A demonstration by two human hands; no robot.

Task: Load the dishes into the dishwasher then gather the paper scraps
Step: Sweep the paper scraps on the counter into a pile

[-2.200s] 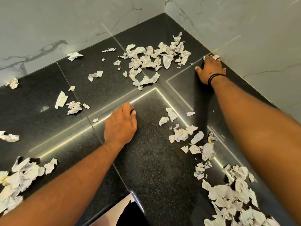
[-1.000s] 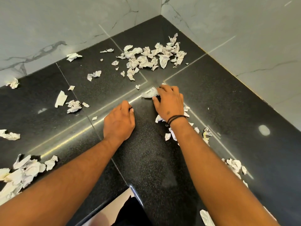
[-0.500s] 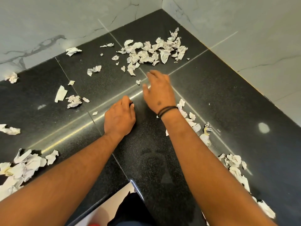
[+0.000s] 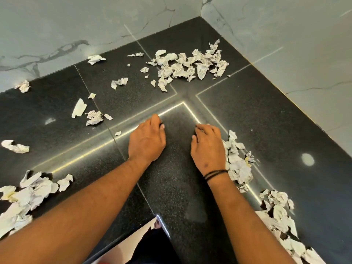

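Nearest: heaps of paper scraps at the lower left [image 4: 22, 199] and lower right [image 4: 282, 221] edges of the black counter [image 4: 266, 119].

Middle, left hand [image 4: 146, 141] — resting knuckles-up on the counter, fingers curled under; whether it holds paper cannot be told.

Middle, right hand [image 4: 208, 147] — palm down, fingers bent, tips on the counter; nothing visibly gripped. A black band [image 4: 216, 173] sits at its wrist. Its outer edge touches a strip of scraps [image 4: 238, 162] running toward the lower right heap.

Left side: single crumpled pieces well apart from one another, among them a flat strip [image 4: 79, 108] and a small wad [image 4: 94, 117].

Far: the largest spread [image 4: 188, 66] near the corner where the marble walls [image 4: 76, 25] meet.

Step judged in hand: gathering scraps; no dishes or dishwasher in view. To do it well — sweep with the flat edge of the hand, drawing far pieces inward to one heap, low and slow so light bits do not skip over the counter edge; collect the stray left pieces last.
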